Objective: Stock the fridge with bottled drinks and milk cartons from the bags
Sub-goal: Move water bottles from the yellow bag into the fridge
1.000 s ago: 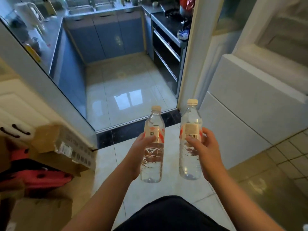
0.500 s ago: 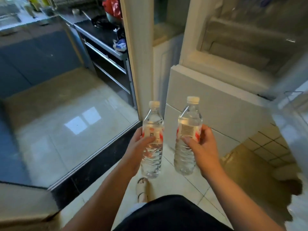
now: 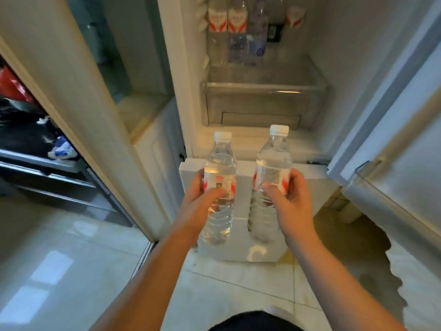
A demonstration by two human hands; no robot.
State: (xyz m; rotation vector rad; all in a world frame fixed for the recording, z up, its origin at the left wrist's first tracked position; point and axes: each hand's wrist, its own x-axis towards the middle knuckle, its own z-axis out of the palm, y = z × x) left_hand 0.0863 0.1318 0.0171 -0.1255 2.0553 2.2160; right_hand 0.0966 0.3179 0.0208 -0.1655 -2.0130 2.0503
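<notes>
To your left, past a cream door frame (image 3: pixel 78 115), stood a dark kitchen unit (image 3: pixel 35 163) with horizontal rails. A blue-and-white packet (image 3: pixel 62 149) lay on its top edge, and something red (image 3: pixel 12 87) sat above it, too blurred to name. Just right of the frame was a white cabinet (image 3: pixel 157 168) with a glass-fronted upper part. Pale glossy floor tiles (image 3: pixel 226 295) lay under you, with bright light patches (image 3: pixel 47 271) reflected at lower left and a dark shadow (image 3: pixel 353 247) at right.

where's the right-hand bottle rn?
Head view, right of centre: the right hand holds the bottle upright, beside the second bottle in the left hand, in front of the open fridge and below its clear drawer.
</notes>
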